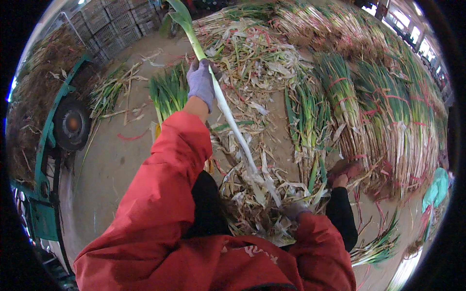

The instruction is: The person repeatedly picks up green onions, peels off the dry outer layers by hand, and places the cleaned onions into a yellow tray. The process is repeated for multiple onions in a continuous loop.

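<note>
My left hand (201, 82), in a pale purple knit glove, is closed around the upper stem of a long Welsh onion (231, 118). Its green top points away from me, and the white shank slants down to the right. The lower end of the shank blurs into the loose husks in front of me. My right hand (296, 211), also gloved, is low over the heap of stripped outer leaves (255, 214). A pale strip of leaf (272, 191) runs to its fingers. Blur and the heap hide whether those fingers grip it.
Tied bundles of Welsh onions (393, 109) line the right side, with loose ones (307, 112) nearer. Green-topped onions (169, 89) stand left of my forearm. A laden green cart (60, 105) with a black wheel (72, 123) is at left. Stacked crates (114, 25) stand behind.
</note>
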`<state>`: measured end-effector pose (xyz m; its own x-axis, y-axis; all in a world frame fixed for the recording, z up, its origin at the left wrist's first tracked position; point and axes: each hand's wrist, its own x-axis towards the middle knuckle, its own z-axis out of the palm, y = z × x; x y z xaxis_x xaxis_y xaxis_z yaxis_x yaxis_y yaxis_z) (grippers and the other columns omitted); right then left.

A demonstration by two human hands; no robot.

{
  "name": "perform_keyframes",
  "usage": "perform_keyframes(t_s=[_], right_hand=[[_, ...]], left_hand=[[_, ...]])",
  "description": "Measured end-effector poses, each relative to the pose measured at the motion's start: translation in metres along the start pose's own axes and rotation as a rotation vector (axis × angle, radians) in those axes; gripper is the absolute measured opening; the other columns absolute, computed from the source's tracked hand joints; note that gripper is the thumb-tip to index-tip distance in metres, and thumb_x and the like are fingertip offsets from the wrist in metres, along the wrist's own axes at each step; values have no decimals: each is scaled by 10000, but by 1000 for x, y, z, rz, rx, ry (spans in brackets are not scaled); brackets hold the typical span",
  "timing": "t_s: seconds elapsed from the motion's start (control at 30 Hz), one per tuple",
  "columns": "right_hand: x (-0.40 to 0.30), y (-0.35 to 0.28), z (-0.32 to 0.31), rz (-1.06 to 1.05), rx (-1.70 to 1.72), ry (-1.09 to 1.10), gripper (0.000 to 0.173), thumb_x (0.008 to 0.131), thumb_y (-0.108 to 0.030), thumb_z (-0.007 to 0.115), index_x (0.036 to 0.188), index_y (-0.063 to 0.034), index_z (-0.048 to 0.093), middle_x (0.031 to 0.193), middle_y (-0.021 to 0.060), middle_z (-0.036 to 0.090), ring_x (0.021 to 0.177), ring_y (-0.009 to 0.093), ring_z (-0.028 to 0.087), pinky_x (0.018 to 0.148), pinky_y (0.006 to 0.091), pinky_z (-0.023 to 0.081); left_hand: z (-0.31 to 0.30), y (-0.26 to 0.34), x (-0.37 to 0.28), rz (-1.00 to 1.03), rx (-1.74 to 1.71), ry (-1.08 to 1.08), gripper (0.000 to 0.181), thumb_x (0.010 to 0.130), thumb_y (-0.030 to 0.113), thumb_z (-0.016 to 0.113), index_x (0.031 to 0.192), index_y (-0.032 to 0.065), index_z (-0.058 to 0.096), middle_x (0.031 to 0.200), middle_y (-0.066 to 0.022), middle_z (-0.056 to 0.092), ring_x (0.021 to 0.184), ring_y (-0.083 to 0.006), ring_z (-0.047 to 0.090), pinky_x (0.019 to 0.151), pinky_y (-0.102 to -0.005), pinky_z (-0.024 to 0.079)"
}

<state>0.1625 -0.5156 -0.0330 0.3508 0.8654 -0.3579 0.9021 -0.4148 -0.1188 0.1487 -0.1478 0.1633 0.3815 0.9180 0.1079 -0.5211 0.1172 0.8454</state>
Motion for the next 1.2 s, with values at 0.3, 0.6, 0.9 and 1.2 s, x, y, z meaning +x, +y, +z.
perform_keyframes(t_s=[0.3, 0.6, 0.9, 1.2], right_hand=[[36, -44, -122, -244, 1353, 377, 711, 723, -188, 639, 1299, -67, 240, 1206, 120, 426, 1069, 169, 429, 870, 278, 350], [61, -74, -133, -72, 1182, 536, 732, 742, -202, 618, 1301, -50, 171, 1001, 162, 544, 902, 238, 533, 779, 304, 408], [50, -62, -165, 189, 743, 654, 389, 731, -302, 592, 984, -29, 481, 803, 165, 585, 710, 336, 567, 618, 384, 435], [67, -60, -168, 143, 809, 853, 424, 732, -328, 604, 970, -4, 470, 721, 149, 589, 610, 294, 572, 557, 385, 434]], left_hand=[[18, -6, -3, -501, -452, -289, 130, 831, 185, 420, 882, 65, 418, 684, -78, 473, 530, -209, 459, 475, -343, 425], [39, -19, -49, -260, -132, -362, 218, 767, 234, 596, 828, 82, 452, 595, -28, 456, 455, -161, 448, 443, -306, 413], [65, -30, -63, -464, -184, -437, 395, 837, 441, 425, 968, 69, 454, 657, -56, 473, 554, -178, 504, 539, -344, 480], [57, -36, -71, -488, -148, -502, 244, 805, 202, 561, 974, 65, 452, 691, -28, 448, 625, -179, 504, 674, -466, 491]])
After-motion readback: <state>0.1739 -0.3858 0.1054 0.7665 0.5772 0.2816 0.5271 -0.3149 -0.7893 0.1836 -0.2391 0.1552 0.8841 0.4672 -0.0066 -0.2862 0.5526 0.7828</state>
